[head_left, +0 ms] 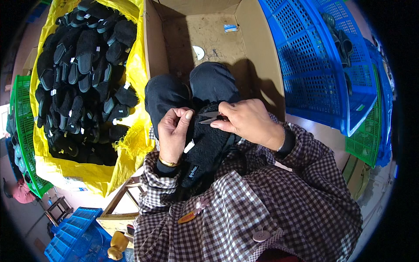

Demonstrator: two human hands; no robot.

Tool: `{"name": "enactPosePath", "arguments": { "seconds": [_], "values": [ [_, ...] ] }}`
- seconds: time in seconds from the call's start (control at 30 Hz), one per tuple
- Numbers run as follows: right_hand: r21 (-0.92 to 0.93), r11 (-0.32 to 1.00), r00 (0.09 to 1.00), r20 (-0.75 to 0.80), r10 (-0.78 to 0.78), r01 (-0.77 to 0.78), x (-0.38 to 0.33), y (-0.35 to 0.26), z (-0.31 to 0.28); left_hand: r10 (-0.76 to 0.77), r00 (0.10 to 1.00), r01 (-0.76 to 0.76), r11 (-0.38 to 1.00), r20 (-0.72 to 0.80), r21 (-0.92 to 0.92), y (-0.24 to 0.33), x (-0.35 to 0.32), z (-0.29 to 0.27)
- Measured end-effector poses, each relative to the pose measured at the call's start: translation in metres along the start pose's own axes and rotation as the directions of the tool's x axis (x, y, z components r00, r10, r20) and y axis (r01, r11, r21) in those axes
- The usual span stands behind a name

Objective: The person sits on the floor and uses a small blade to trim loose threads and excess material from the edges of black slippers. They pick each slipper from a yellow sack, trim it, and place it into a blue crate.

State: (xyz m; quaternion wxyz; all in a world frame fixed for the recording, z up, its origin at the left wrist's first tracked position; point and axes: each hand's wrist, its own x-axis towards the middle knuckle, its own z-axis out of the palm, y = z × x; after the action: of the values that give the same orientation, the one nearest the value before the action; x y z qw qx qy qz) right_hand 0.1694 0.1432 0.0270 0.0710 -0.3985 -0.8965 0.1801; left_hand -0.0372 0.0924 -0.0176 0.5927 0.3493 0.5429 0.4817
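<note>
A fuzzy black slipper [208, 150] with a small white tag and pale lettering lies on my lap, over my dark trousers. My right hand [256, 123] grips small thread snips [211, 117], their pointed blades parted and aimed left, just above the slipper's far end. Thumb and forefinger of my left hand [173, 136] are pinched together beside the blade tips. Whatever sits in that pinch is too fine to make out. To the left, a big yellow sack [138, 56] stands open, heaped with similar black slippers [84, 52].
A cardboard box [257, 32] opens ahead of my knees, holding a white disc [199, 52] and a blue-white scrap [230, 28]. Blue crates [305, 65] rise on the right. A green crate [25, 135] stands far left; near left are another blue crate [72, 236] and a wooden frame [117, 216].
</note>
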Motion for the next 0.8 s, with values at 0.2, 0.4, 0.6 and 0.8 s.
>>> {"name": "enactPosePath", "arguments": {
  "seconds": [0.2, 0.4, 0.6, 0.8],
  "values": [
    [-0.105, 0.994, 1.000, 0.029, -0.004, 0.007, -0.001, -0.001, -0.007, -0.017, 1.000, 0.017, 0.998, 0.002, -0.068, 0.003, 0.001, 0.000],
    [-0.090, 0.995, 0.999, 0.020, 0.041, -0.039, -0.007, 0.002, -0.013, 0.001, 0.999, -0.008, 0.991, 0.051, 0.136, 0.008, -0.006, -0.004],
    [-0.063, 0.997, 0.999, -0.008, 0.044, -0.045, -0.011, 0.006, -0.011, 0.305, 0.947, -0.301, 0.738, 0.099, 0.604, 0.017, -0.006, 0.008],
    [-0.068, 0.998, 1.000, 0.024, 0.018, -0.016, -0.006, 0.003, -0.009, 0.123, 0.992, -0.120, 0.921, 0.015, 0.370, 0.004, -0.007, 0.000]
  ]
}}
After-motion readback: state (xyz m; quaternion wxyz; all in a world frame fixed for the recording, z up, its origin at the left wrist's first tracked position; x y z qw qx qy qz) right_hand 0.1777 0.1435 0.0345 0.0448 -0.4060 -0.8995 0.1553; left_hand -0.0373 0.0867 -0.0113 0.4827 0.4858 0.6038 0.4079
